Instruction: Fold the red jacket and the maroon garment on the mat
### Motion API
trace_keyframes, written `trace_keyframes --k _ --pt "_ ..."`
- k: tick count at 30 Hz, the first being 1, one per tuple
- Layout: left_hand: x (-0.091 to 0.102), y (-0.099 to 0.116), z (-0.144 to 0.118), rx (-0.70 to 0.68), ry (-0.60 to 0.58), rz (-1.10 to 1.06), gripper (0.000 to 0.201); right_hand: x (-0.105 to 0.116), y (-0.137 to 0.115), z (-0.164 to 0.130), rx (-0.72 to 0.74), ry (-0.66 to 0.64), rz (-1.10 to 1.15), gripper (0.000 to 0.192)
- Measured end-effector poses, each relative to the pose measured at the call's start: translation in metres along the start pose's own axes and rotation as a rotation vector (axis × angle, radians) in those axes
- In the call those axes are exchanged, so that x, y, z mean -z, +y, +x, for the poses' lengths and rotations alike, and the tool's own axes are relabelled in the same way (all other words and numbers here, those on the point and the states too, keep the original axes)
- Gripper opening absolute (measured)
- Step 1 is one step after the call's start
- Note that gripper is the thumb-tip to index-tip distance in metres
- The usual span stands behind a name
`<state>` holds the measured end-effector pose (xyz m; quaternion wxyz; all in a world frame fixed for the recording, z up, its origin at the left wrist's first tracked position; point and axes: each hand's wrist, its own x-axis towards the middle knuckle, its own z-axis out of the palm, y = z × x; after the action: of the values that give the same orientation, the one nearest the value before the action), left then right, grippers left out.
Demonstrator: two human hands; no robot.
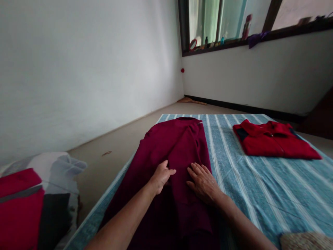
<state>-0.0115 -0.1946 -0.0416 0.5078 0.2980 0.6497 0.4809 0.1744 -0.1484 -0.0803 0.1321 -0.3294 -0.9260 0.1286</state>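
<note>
- Red shirt (273,140): folded, on striped sheet (229,180).
- Maroon top (179,146): left of it, right side looks turned in, not yet compact.
- Right hand (203,181): flat on top, fingers spread.
- Left hand (161,176): on cloth, can't tell if pinching.

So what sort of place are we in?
Probably a room in a home, perhaps a bedroom: a maroon top and a folded red shirt lie on a striped cloth, and what looks like a small mirror stands by the window.
</note>
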Motion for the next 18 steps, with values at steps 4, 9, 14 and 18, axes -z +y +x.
trace_keyframes --k 4,9,14,18 --pt "0.009 0.005 -0.009 0.048 0.036 0.171 0.069 -0.003 -0.001 -0.001 -0.005 -0.001 -0.024 0.050" --pt "0.024 -0.003 -0.022 -0.073 0.122 0.286 0.058 -0.002 -0.001 -0.002 0.005 0.021 -0.050 0.048" --pt "0.067 -0.021 -0.054 -0.302 0.306 0.724 0.035 0.014 -0.008 -0.003 0.040 0.130 -0.072 0.045" --pt "0.100 -0.036 -0.098 -0.469 0.503 1.017 0.026 0.017 -0.026 -0.007 0.083 0.173 -0.059 0.049"
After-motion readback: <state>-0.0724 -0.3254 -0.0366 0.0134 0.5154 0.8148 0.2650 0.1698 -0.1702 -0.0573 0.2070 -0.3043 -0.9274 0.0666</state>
